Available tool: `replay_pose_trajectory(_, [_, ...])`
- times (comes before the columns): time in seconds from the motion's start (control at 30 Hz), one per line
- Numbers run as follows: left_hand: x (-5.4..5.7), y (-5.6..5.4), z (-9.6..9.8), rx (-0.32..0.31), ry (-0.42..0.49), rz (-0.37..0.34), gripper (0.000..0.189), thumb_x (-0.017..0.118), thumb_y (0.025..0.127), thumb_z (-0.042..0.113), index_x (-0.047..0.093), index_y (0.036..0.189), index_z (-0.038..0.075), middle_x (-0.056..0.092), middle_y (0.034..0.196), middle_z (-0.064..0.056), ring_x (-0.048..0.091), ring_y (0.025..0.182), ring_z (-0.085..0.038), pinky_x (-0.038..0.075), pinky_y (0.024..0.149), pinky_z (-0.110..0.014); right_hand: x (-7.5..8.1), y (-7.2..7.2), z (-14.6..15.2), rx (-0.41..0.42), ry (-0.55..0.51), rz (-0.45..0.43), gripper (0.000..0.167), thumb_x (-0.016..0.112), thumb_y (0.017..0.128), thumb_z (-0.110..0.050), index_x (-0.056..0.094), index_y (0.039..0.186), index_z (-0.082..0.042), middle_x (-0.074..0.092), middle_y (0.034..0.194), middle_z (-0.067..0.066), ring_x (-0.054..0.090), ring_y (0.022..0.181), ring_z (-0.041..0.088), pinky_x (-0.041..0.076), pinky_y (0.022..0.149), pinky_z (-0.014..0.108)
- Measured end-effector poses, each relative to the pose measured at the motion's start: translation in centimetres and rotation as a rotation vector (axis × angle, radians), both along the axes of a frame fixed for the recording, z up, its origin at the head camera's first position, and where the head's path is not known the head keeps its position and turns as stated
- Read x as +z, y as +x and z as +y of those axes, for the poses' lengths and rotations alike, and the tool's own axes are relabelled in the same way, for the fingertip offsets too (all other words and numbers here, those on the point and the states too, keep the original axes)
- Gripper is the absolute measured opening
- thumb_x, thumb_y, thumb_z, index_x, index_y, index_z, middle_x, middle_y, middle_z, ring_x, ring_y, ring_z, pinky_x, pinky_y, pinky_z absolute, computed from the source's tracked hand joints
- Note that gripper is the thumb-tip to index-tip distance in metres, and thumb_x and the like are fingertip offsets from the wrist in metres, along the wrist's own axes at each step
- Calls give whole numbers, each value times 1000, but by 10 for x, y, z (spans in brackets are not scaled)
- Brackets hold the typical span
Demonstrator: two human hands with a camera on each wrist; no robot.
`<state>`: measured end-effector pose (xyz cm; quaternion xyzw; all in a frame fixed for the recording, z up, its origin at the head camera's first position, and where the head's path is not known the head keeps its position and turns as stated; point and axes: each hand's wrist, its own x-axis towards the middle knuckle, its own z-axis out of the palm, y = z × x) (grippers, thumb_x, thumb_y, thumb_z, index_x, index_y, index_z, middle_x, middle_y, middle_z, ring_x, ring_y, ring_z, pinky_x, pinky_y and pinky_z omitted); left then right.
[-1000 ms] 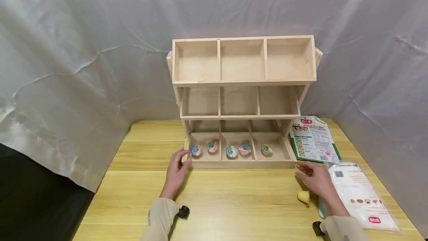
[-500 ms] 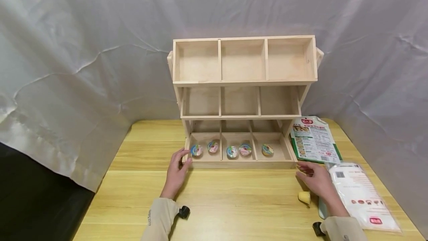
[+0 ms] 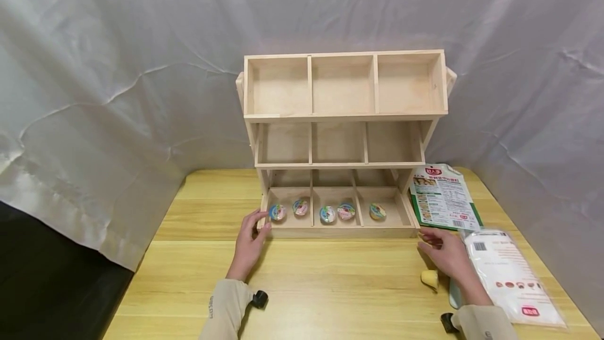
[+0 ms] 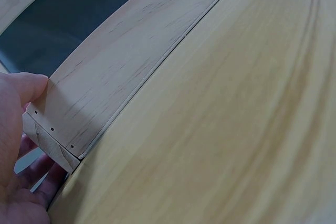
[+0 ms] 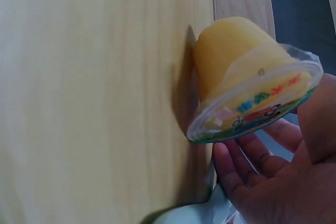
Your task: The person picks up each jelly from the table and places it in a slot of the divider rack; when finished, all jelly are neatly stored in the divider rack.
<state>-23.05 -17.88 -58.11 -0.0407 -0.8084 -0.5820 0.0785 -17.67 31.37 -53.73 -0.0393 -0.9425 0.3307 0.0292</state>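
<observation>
A three-tier wooden rack (image 3: 340,232) stands on the table, each tier split into three compartments. Several jelly cups (image 3: 327,215) lie in its bottom tier: two in the left compartment, two in the middle, one in the right. My left hand (image 3: 248,245) grips the rack's front left corner, thumb at the front board, other fingers round the end. At the front right corner, my right hand (image 3: 445,253) rests with loosely bent fingers; its contact there is partly hidden. A yellow jelly cup (image 5: 236,61) lies tipped on the table beside that hand.
Right of the rack lies a green-and-white food packet (image 3: 445,198). A white printed plastic bag (image 3: 509,277) is under and beside my right forearm, with a pale blue edge (image 3: 455,295) showing. Grey cloth (image 3: 141,93) hangs behind and beside the table.
</observation>
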Motion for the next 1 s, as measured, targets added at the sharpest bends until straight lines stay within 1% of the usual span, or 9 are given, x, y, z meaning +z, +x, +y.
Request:
replay_pose_trajectory(0.23, [2, 1, 0, -7, -4, -12, 35, 61, 106, 29, 61, 139, 19, 40, 161, -6, 41, 148, -34, 40, 118, -53, 0, -1, 1, -8, -7, -22, 42, 71, 98, -18, 64, 132, 6, 70, 118, 24, 67, 102, 34, 56, 82, 39])
replay_pose_trajectory(0.33, [2, 0, 0, -10, -2, -10, 35, 61, 106, 29, 61, 139, 18, 40, 161, -6, 42, 147, -33, 42, 117, -52, 0, -1, 1, -10, -11, -17, 41, 71, 98, -18, 65, 132, 5, 71, 117, 23, 68, 101, 33, 55, 80, 36])
replay_pose_trajectory(0.47, [0, -2, -1, -9, 4, 0, 34, 62, 105, 28, 61, 138, 18, 40, 160, -6, 44, 146, -32, 43, 114, -51, -1, -1, 1, -14, -15, -5, 40, 72, 98, -19, 67, 131, 3, 72, 115, 21, 69, 99, 29, 54, 76, 28])
replay_pose_trajectory(0.57, [-1, -2, -1, -8, 7, 6, 34, 62, 105, 27, 61, 138, 17, 41, 160, -7, 44, 146, -33, 43, 114, -51, -1, -1, 1, -12, -17, -4, 40, 72, 98, -19, 67, 131, 3, 72, 114, 21, 69, 98, 28, 53, 75, 26])
replay_pose_trajectory(0.8, [-1, -1, -1, -8, 0, 2, 35, 62, 105, 27, 61, 138, 17, 41, 160, -6, 45, 144, -32, 44, 113, -50, -2, -1, 0, -20, -21, -19, 39, 70, 99, -18, 67, 131, 3, 72, 114, 21, 68, 98, 28, 54, 76, 30])
replay_pose_trajectory(1.0, [-2, -1, -1, -10, 2, 9, 35, 62, 105, 28, 61, 139, 17, 41, 160, -6, 45, 144, -32, 44, 112, -50, -2, -1, 0, -24, -24, -10, 39, 70, 99, -18, 67, 131, 3, 72, 115, 21, 68, 98, 29, 53, 75, 28])
